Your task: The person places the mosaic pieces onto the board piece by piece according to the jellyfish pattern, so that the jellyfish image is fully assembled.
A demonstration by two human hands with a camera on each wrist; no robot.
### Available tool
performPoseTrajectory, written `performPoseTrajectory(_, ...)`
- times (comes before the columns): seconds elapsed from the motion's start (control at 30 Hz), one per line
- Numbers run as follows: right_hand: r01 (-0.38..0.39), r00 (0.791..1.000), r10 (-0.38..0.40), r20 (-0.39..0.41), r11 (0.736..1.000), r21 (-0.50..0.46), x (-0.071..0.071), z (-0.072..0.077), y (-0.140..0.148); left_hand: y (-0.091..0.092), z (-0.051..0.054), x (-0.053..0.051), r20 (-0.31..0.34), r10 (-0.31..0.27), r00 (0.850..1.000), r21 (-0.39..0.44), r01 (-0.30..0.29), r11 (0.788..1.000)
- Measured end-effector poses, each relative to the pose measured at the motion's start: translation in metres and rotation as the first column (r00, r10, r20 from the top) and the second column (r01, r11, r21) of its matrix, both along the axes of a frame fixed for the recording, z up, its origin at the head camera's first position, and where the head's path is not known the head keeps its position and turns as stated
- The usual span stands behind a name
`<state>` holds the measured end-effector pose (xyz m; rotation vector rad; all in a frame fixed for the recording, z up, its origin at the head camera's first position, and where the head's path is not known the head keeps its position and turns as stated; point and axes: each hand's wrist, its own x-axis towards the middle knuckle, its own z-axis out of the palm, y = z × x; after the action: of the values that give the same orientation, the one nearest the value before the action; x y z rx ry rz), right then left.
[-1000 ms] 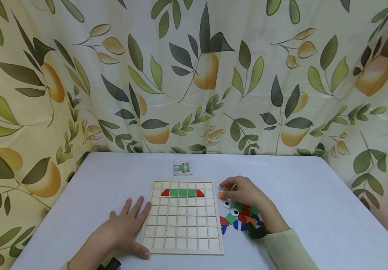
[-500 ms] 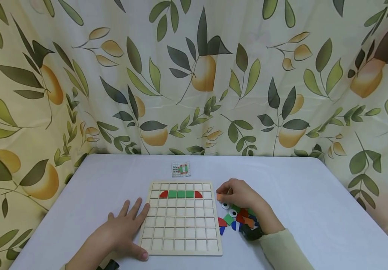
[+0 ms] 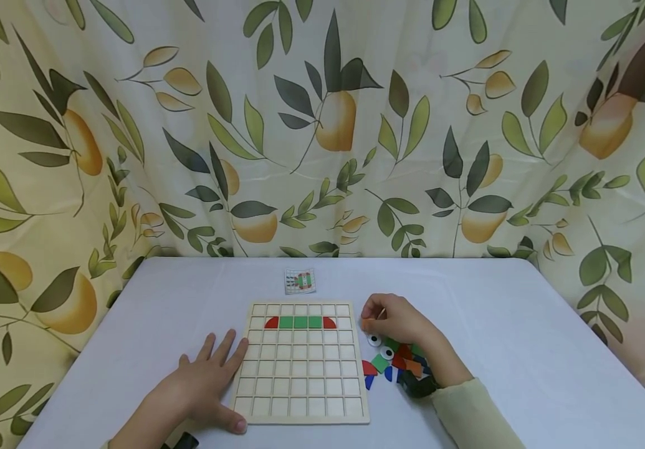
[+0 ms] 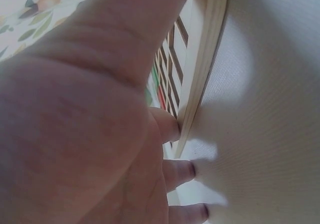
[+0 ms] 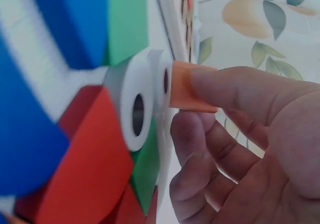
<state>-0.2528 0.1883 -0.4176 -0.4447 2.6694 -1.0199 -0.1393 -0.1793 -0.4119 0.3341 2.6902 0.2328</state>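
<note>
A wooden grid board (image 3: pixel 301 370) lies on the table. Across its second row from the top run three green squares (image 3: pixel 300 322) with a red quarter-round piece (image 3: pixel 272 322) at the left end and another (image 3: pixel 329 322) at the right. My left hand (image 3: pixel 201 381) lies spread at the board's left side, fingers straight and touching its edge. Just right of the board, my right hand (image 3: pixel 401 319) pinches an orange square tile (image 5: pixel 183 87) between thumb and fingers. Two white eye discs (image 5: pixel 136 115) sit close to that tile in the right wrist view.
Several loose green, red, blue and orange pieces (image 3: pixel 380 363) lie in a pile right of the board, partly under my right wrist. A small picture card (image 3: pixel 300 282) with a coloured grid pattern lies behind the board. A leaf-patterned curtain (image 3: pixel 322 206) hangs behind the white table (image 3: pixel 468 293).
My right hand has closed its fingers further on the orange tile beside the board. The left hand stays where it was. The whole head view has shifted slightly.
</note>
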Motion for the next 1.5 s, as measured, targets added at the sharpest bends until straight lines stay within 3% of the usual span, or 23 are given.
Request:
performPoseTrajectory(0.33, -0.039, 0.999, 0.039, 0.006, 0.994, -0.106, 0.006, 0.004, -0.014, 0.001, -0.001, 0.0, -0.006, 0.003, 1.0, -0.002, -0.003, 1.0)
performPoseTrajectory(0.5, -0.052, 0.998, 0.055, 0.027, 0.994, -0.1, 0.01, 0.005, -0.028, 0.001, 0.0, -0.001, -0.007, -0.003, 1.0, -0.023, 0.003, 1.0)
performPoseTrajectory(0.8, -0.106, 0.994, 0.104, -0.021, 0.99, -0.09, 0.012, 0.009, -0.039, 0.001, -0.003, -0.004, -0.05, -0.002, 0.999, -0.031, 0.001, 1.0)
performPoseTrajectory(1.13, -0.153, 0.987, 0.154, -0.049, 0.988, 0.036, 0.006, 0.012, -0.052, 0.008, -0.002, -0.001, -0.071, 0.01, 0.997, 0.022, -0.009, 1.0)
performPoseTrajectory(1.5, -0.161, 0.984, 0.169, -0.052, 0.978, 0.13, 0.002, 0.012, -0.059, 0.009, -0.001, -0.001, -0.112, 0.022, 0.993, 0.013, -0.02, 1.0)
